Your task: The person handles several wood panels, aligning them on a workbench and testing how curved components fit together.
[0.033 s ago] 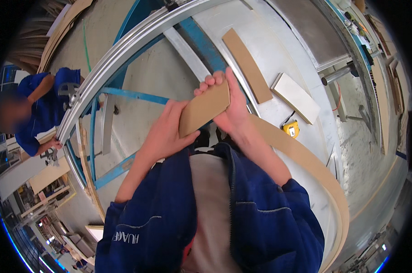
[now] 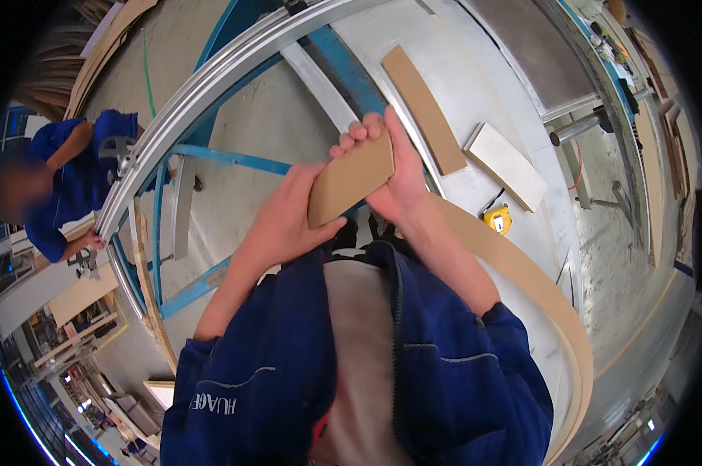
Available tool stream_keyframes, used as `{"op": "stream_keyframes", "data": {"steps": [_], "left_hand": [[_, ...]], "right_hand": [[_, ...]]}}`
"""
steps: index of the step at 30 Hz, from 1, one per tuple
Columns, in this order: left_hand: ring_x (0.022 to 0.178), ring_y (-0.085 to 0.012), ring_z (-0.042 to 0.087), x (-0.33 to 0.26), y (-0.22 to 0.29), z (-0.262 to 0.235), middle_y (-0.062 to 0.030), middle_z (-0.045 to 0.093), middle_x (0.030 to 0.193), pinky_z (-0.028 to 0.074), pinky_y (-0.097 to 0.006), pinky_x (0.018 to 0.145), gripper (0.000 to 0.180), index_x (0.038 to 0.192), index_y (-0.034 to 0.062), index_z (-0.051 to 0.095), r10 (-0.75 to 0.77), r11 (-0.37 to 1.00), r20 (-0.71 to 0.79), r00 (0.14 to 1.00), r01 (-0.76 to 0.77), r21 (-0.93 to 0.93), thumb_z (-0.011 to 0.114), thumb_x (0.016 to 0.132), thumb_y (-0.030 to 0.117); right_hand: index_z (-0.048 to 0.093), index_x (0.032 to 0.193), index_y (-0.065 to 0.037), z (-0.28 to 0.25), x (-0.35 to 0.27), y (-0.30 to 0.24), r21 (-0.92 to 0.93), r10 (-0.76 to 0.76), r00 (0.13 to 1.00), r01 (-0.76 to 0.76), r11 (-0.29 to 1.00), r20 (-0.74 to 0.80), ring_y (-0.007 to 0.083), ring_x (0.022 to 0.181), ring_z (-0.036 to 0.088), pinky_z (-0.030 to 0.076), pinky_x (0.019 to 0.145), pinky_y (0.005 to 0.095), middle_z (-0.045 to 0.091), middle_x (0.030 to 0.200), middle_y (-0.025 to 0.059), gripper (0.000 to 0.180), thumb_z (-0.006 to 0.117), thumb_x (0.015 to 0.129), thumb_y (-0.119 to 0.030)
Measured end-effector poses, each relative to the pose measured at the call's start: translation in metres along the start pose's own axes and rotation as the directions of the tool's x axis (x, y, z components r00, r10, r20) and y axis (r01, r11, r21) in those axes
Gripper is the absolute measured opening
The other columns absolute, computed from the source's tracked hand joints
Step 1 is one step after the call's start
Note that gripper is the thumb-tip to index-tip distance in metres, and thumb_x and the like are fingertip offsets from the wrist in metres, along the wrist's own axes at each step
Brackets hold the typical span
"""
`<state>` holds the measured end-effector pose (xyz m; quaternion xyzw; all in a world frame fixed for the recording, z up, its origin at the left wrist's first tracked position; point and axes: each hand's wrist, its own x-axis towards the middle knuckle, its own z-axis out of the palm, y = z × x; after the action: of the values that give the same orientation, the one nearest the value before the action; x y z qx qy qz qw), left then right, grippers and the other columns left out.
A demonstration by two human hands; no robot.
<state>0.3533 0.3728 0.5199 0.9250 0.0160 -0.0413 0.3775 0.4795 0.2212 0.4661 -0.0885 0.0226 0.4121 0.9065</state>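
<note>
A short brown fibreboard piece (image 2: 352, 180) is tilted in front of my chest, its flat face turned up. My left hand (image 2: 289, 210) grips its left end, the thumb lying along the lower edge. At the other end my right hand (image 2: 395, 167) is closed round it, with fingertips curled over the far edge and the thumb stretched up along the right side. A longer brown board strip (image 2: 424, 113) lies on the pale metal table (image 2: 366, 43) beyond my right hand. Under my right forearm a long brown strip (image 2: 521, 272) runs toward me in a curve.
A stack of white panels (image 2: 506, 167) and a yellow tape measure (image 2: 497, 218) sit on the table to the right. Left of my hands are an aluminium rail (image 2: 188, 101) and blue frame bars (image 2: 230, 158). A person in blue (image 2: 75, 167) stands beyond the rail.
My hands and the fibreboard piece have shifted very slightly up and to the right. Both hands keep their hold.
</note>
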Motion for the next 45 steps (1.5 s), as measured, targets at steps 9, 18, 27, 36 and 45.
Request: {"op": "stream_keyframes", "data": {"steps": [9, 18, 27, 36, 45], "left_hand": [[0.12, -0.0414, 0.066, 0.008, 0.0, 0.001, -0.0197, 0.067, 0.136, 0.054, -0.043, 0.101, 0.097, 0.161, 0.0175, 0.041, -0.073, 0.988, -0.164, 0.984, 0.05, -0.143, 0.091, 0.078, 0.028], [0.11, -0.0385, 0.071, -0.032, -0.035, 0.066, -0.0186, 0.072, 0.126, 0.057, -0.047, 0.095, 0.094, 0.159, 0.0236, 0.043, -0.307, 0.949, -0.093, 0.947, 0.312, 0.041, 0.088, 0.077, 0.035], [0.124, -0.0403, 0.065, -0.034, -0.032, 0.088, -0.0172, 0.063, 0.145, 0.054, -0.045, 0.103, 0.091, 0.158, 0.017, 0.045, -0.372, 0.928, -0.086, 0.924, 0.368, -0.067, 0.088, 0.078, 0.028], [0.12, -0.0304, 0.068, -0.032, -0.061, 0.077, -0.0147, 0.067, 0.136, 0.054, -0.041, 0.101, 0.089, 0.155, 0.0118, 0.046, -0.212, 0.953, -0.086, 0.974, 0.186, -0.24, 0.089, 0.08, 0.032], [0.11, -0.0182, 0.065, -0.029, -0.076, 0.067, -0.0062, 0.065, 0.122, 0.057, -0.039, 0.094, 0.056, 0.136, 0.0057, 0.054, -0.568, 0.176, 0.173, 0.805, 0.324, -0.93, 0.083, 0.093, 0.028]], "right_hand": [[0.071, 0.122, -0.006, 0.001, 0.001, -0.059, -0.916, -0.329, 0.943, 0.17, 0.362, 0.045, 0.021, 0.114, 0.065, 0.048, 0.104, 0.0343, 0.071, 0.122, 0.008, 0.033, 0.054, 0.11, -0.031], [0.059, 0.141, -0.005, -0.052, -0.064, -0.03, -0.767, -0.14, 0.977, 0.035, -0.641, 0.161, 0.0343, 0.117, 0.067, 0.055, 0.096, 0.0433, 0.063, 0.139, 0.0155, 0.073, 0.085, 0.078, -0.034], [0.059, 0.138, -0.011, -0.062, -0.066, -0.02, -0.681, -0.111, 0.978, 0.042, -0.731, 0.179, 0.0341, 0.102, 0.07, 0.057, 0.088, 0.0437, 0.07, 0.119, 0.0116, 0.069, 0.084, 0.078, -0.033], [0.061, 0.135, -0.01, -0.062, -0.067, -0.016, -0.646, -0.131, 0.968, 0.039, -0.763, 0.213, 0.0337, 0.102, 0.07, 0.057, 0.087, 0.0438, 0.071, 0.116, 0.0112, 0.065, 0.082, 0.079, -0.034], [0.062, 0.139, -0.017, -0.064, -0.069, -0.007, -0.615, -0.188, 0.967, -0.044, -0.788, 0.173, 0.0335, 0.107, 0.072, 0.059, 0.091, 0.0445, 0.073, 0.122, 0.0123, 0.067, 0.081, 0.079, -0.041]]}}
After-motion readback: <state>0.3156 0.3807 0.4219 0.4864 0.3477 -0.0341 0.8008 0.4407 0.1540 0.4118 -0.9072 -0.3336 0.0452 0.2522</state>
